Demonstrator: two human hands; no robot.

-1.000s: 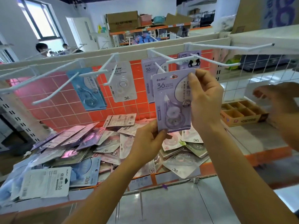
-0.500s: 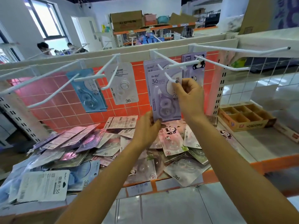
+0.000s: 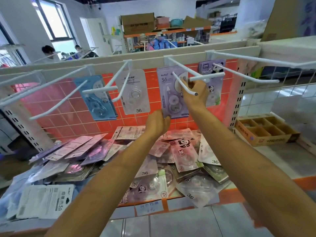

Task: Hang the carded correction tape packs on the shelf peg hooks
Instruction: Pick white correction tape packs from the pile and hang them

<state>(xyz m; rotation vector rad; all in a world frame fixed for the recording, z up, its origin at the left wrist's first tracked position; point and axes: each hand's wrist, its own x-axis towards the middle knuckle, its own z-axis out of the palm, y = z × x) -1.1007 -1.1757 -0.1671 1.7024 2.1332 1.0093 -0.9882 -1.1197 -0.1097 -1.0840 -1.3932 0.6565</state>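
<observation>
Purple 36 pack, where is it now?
Head view, right of centre: the purple 36 pack is on a peg hook between the white 36 pack and the panda pack.

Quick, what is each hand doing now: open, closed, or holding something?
Left hand: pinches the bottom edge of the lilac pack.
Right hand: grips the upper part of the same pack.

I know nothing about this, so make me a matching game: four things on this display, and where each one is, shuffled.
Things:
1. blue pack
2. purple pack
3. panda pack
4. cardboard divider box

Places:
a. sitting on the shelf at far right
b. held by the left hand and right hand
c. hanging leftmost of the packs
d. hanging just right of the purple pack

Pairs: 1-c, 2-b, 3-d, 4-a
</observation>
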